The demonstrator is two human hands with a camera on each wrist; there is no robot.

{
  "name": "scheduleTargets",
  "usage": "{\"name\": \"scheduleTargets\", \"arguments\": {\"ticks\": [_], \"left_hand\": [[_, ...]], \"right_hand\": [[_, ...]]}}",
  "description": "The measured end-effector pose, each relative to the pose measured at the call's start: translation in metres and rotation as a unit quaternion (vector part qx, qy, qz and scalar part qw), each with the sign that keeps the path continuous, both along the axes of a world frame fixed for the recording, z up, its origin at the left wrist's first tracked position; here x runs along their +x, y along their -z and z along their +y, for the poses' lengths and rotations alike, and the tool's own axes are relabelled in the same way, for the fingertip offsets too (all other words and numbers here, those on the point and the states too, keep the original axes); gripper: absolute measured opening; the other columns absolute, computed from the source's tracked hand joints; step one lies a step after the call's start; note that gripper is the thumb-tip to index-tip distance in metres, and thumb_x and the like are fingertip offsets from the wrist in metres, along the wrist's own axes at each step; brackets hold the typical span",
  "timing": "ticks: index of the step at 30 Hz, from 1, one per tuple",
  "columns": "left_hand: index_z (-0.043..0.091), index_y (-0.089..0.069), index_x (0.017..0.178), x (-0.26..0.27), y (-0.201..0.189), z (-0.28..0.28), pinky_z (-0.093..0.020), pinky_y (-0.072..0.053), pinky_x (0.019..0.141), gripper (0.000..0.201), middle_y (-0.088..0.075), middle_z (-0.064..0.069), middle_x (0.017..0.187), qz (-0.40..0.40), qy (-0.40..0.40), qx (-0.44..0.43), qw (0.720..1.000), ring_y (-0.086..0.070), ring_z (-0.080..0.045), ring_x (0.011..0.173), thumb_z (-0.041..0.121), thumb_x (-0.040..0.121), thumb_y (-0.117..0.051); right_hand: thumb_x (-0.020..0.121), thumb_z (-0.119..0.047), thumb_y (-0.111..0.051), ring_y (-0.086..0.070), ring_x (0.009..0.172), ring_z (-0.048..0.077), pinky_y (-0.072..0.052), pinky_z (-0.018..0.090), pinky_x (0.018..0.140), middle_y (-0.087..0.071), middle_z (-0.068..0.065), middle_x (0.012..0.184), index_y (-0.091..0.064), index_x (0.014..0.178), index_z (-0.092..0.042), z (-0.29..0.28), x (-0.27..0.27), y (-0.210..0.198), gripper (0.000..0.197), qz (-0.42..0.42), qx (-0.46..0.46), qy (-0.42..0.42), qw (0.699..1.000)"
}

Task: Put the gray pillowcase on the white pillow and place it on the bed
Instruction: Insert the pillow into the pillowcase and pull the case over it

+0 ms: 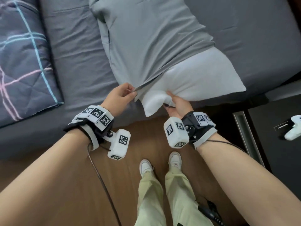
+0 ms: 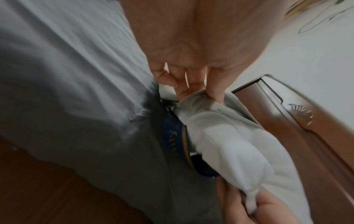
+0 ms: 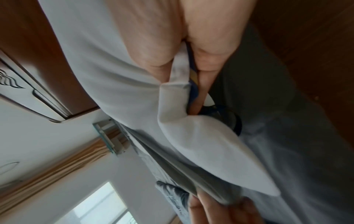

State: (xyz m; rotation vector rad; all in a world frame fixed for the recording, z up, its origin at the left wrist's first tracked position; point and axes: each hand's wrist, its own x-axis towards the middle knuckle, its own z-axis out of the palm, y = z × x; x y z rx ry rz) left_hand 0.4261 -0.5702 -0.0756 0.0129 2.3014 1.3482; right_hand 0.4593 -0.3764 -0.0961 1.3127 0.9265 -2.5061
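Note:
The white pillow (image 1: 200,77) lies at the near edge of the bed (image 1: 73,51), its far part inside the gray pillowcase (image 1: 151,38) and its near end bare and overhanging the edge. My left hand (image 1: 122,93) pinches the pillowcase's open hem at the pillow's near left. My right hand (image 1: 177,101) grips the bare near edge of the pillow from below. In the left wrist view my left hand (image 2: 203,94) pinches the pillowcase (image 2: 193,104) hem over the pillow (image 2: 229,144). In the right wrist view my right hand (image 3: 191,72) holds a fold of the pillow (image 3: 201,136).
A dark quilt (image 1: 21,59) with pink and blue lines lies on the bed's left. A dark nightstand (image 1: 276,144) stands at the right with a white device (image 1: 291,128) on it. Brown floor (image 1: 143,137) and my feet are below. A cable hangs from my left wrist.

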Motion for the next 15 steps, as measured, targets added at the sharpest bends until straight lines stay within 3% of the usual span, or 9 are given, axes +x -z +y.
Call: {"name": "scheduleTargets", "arguments": {"ticks": [4, 6, 9, 12, 15], "left_hand": [[0.017, -0.054, 0.088, -0.002, -0.013, -0.009, -0.024, -0.043, 0.079, 0.019, -0.059, -0.001, 0.084, -0.015, -0.008, 0.063, 0.998, -0.052, -0.014, 0.078, 0.019, 0.076, -0.068], [0.016, -0.056, 0.094, -0.006, -0.011, -0.015, -0.016, -0.041, 0.075, 0.03, -0.059, 0.0, 0.088, 0.025, -0.013, 0.002, 1.0, -0.053, -0.013, 0.08, 0.019, 0.067, -0.067], [0.019, -0.055, 0.081, -0.014, -0.002, -0.021, -0.018, -0.039, 0.066, 0.019, -0.056, 0.001, 0.074, 0.079, -0.084, -0.087, 0.99, -0.05, -0.014, 0.071, 0.014, 0.074, -0.072], [0.027, -0.052, 0.071, -0.022, 0.005, -0.023, -0.006, -0.035, 0.051, 0.02, -0.05, 0.009, 0.062, 0.084, -0.143, -0.104, 0.981, -0.046, -0.005, 0.056, 0.022, 0.077, -0.071], [0.03, -0.051, 0.066, -0.03, 0.006, -0.021, -0.017, -0.039, 0.057, 0.021, -0.05, 0.007, 0.061, 0.081, -0.216, -0.047, 0.972, -0.044, -0.007, 0.056, 0.024, 0.078, -0.067]], "right_hand": [[0.087, 0.002, -0.059, -0.071, 0.061, 0.018, -0.06, 0.027, 0.06, -0.073, 0.008, 0.07, -0.062, 0.095, 0.002, 0.001, -0.021, -0.012, 0.008, 0.047, -0.002, 0.006, 0.999], [0.088, 0.002, -0.058, -0.071, 0.059, 0.017, -0.059, 0.025, 0.059, -0.073, 0.007, 0.068, -0.061, 0.096, 0.003, -0.001, -0.018, -0.015, 0.008, 0.051, -0.008, -0.011, 0.999], [0.089, 0.001, -0.056, -0.071, 0.06, 0.014, -0.058, 0.022, 0.059, -0.073, 0.005, 0.068, -0.062, 0.095, 0.001, -0.001, -0.007, -0.013, 0.009, 0.047, -0.008, -0.041, 0.998], [0.09, 0.001, -0.054, -0.07, 0.058, 0.012, -0.057, 0.02, 0.057, -0.073, 0.003, 0.066, -0.063, 0.087, -0.002, 0.003, 0.002, -0.012, 0.011, 0.044, -0.01, -0.044, 0.998], [0.09, 0.001, -0.053, -0.071, 0.061, 0.014, -0.058, 0.021, 0.059, -0.074, 0.004, 0.069, -0.064, 0.087, -0.002, 0.005, 0.004, -0.019, 0.012, 0.053, -0.015, -0.036, 0.998]]}}
